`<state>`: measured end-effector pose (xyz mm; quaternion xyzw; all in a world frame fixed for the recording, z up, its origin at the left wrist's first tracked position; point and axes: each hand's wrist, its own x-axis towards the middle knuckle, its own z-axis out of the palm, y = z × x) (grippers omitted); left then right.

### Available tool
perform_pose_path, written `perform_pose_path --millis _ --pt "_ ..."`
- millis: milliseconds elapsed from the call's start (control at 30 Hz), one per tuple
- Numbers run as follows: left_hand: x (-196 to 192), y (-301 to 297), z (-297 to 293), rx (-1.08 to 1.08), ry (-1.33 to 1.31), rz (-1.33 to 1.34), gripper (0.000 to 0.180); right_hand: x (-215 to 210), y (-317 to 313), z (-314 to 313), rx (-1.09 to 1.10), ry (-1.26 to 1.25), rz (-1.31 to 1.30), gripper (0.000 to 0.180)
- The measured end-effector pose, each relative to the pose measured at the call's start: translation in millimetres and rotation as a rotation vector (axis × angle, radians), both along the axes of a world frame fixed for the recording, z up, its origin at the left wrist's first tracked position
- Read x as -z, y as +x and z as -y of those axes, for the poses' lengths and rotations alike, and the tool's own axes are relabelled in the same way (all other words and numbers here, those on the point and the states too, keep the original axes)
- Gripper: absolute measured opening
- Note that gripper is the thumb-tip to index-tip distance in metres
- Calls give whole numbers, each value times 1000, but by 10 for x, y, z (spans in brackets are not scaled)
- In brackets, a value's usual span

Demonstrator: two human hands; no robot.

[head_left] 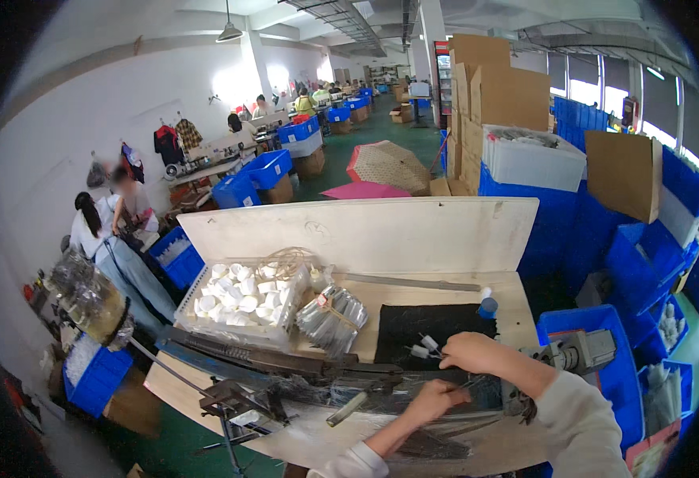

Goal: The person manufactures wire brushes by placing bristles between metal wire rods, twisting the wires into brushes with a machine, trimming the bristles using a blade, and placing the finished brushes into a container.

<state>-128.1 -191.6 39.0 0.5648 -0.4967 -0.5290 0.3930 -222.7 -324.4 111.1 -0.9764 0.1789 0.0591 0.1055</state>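
Blue bins (266, 169) line the workshop beyond the pale wooden tabletop (517, 307). Small white cylindrical parts (429, 343) lie on the black cloth (395, 323), just beside the right hand (477, 353); handling them looks like the step in hand, and the next move probably calls for a fine, steady pinch. Whether the right or left hand's (433, 401) fingers are clamped on anything cannot be told: the hands cover their own fingertips.
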Motion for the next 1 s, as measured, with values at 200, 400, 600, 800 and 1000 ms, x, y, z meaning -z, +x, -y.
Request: perform_pose_path --millis 200,400,600,800,1000 --pt "-505 146 -165 -4 -319 756 15 -183 -508 -251 -186 107 418 19" --pt "-898 383 -380 -8 -341 1118 12 -172 -217 -248 -238 146 583 16" --pt "-613 117 -75 -67 -255 437 22 -559 -565 -125 141 246 703 12" --pt "-624 182 -18 -75 -483 807 15 -183 -588 -198 -132 24 559 14" --pt "-1016 573 -318 -114 -780 1440 16 -82 -138 -293 -141 204 611 20"
